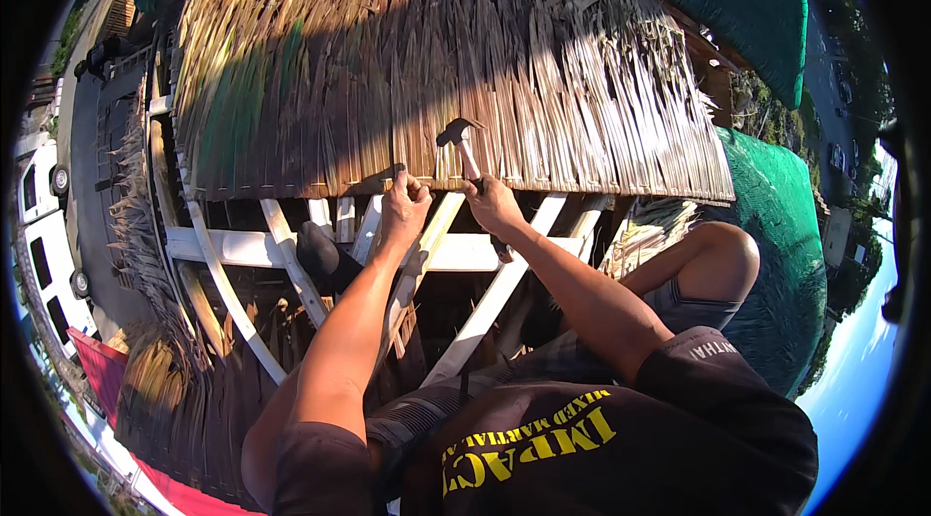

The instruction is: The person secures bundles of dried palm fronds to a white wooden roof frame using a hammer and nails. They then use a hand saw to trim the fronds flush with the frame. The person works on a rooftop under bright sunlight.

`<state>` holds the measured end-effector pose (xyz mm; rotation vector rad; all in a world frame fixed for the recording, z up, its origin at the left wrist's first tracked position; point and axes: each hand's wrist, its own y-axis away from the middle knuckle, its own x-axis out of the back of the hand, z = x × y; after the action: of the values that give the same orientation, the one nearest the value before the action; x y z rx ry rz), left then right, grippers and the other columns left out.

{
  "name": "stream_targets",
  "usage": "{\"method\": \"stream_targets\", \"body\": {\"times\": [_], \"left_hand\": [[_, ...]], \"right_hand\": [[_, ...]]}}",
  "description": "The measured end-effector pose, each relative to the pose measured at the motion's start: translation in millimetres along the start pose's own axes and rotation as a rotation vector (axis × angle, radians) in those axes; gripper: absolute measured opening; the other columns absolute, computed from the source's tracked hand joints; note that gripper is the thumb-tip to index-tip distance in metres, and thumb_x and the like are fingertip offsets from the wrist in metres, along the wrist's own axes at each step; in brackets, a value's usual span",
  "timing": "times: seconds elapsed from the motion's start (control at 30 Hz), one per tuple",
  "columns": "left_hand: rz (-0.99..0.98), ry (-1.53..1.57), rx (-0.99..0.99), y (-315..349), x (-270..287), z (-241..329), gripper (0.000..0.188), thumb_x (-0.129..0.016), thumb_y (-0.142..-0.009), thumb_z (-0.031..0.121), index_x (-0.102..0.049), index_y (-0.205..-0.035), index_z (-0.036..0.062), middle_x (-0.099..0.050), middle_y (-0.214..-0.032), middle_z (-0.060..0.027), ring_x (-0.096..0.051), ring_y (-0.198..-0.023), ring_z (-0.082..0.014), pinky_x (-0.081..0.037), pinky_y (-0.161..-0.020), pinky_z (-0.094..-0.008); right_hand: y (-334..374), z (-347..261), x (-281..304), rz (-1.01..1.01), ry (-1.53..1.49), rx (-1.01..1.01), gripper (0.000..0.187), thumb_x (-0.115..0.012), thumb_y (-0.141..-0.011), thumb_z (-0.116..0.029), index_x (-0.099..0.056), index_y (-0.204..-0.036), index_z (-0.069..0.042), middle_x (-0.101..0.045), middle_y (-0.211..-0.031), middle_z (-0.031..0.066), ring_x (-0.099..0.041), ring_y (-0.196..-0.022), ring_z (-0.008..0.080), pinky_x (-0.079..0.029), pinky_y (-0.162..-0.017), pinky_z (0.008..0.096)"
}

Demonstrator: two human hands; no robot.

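Note:
In my right hand [497, 208] is a claw hammer [468, 159], its head raised over the lower part of the thatch and its dark handle end showing below my fist. My left hand [403, 209] is closed in a pinch at the lower edge of the thatch panel [359, 118], left of the hammer. Whatever the pinched fingers hold is too small to make out. Dry leaf strips hang side by side on the panel, with a line of stitching near the bottom edge. Just below both hands run pale wooden rafters [495, 307] and a crosswise beam [233, 246].
Gaps open between the rafters, with darker thatch [194, 419] lower left. My bent knee [722, 259] rests at the right. Green netting [776, 225] covers thatch beyond it. Far below on the left, a white vehicle [44, 235] stands beside a road [97, 225].

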<state>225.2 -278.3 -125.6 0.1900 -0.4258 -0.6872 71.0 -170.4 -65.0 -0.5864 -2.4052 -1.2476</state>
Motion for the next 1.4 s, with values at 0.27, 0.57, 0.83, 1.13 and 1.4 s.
{"method": "stream_targets", "body": {"times": [0.27,0.57,0.83,1.13,1.4], "left_hand": [[-0.018,-0.344,-0.312,-24,-49,-16,0.018,-0.071,-0.086,0.009,-0.065,-0.102,0.0043,-0.069,-0.096,-0.0144,-0.067,-0.087,-0.0356,-0.054,-0.077,-0.0427],[-0.081,-0.528,-0.197,-22,-64,-30,0.017,-0.075,-0.081,0.021,-0.07,-0.093,0.0103,-0.061,-0.107,-0.0057,-0.056,-0.104,-0.0302,-0.042,-0.093,-0.0442],[-0.078,-0.558,-0.218,-20,-62,-32,0.016,-0.074,-0.082,0.02,-0.069,-0.092,0.0078,-0.062,-0.106,-0.0071,-0.057,-0.103,-0.0314,-0.041,-0.096,-0.0448],[0.722,0.837,1.011,-34,-78,-54,0.058,-0.082,-0.084,0.017,-0.049,-0.128,-0.0002,-0.063,-0.122,-0.0168,-0.058,-0.118,-0.0273,-0.049,-0.1,-0.0375],[0.561,0.936,1.022,-36,-66,-82,0.039,-0.073,-0.092,0.011,-0.054,-0.124,0.0002,-0.064,-0.118,-0.0124,-0.066,-0.102,-0.0256,-0.056,-0.097,-0.0449]], "right_hand": [[53,29,11,0.046,0.088,0.065,0.032,-0.051,-0.102,-0.024,-0.041,-0.118,0.002,-0.065,-0.081,0.0305,-0.063,-0.077,0.0516,-0.048,-0.067,0.0588],[82,22,20,0.024,0.079,0.103,0.022,-0.049,-0.103,-0.017,-0.037,-0.111,0.0,-0.057,-0.069,0.0295,-0.058,-0.067,0.0528,-0.043,-0.06,0.0593],[72,43,4,0.034,0.082,0.127,0.024,-0.048,-0.102,-0.019,-0.039,-0.101,0.003,-0.059,-0.07,0.0323,-0.06,-0.068,0.0539,-0.045,-0.062,0.0606],[65,23,19,0.05,0.081,0.056,0.025,-0.047,-0.105,-0.023,-0.041,-0.105,0.001,-0.056,-0.068,0.0287,-0.056,-0.065,0.0523,-0.042,-0.059,0.0568],[107,-3,48,0.204,-0.129,0.399,0.026,-0.049,-0.101,-0.017,-0.041,-0.117,0.001,-0.06,-0.086,0.0314,-0.058,-0.073,0.0538,-0.044,-0.065,0.06]]}}
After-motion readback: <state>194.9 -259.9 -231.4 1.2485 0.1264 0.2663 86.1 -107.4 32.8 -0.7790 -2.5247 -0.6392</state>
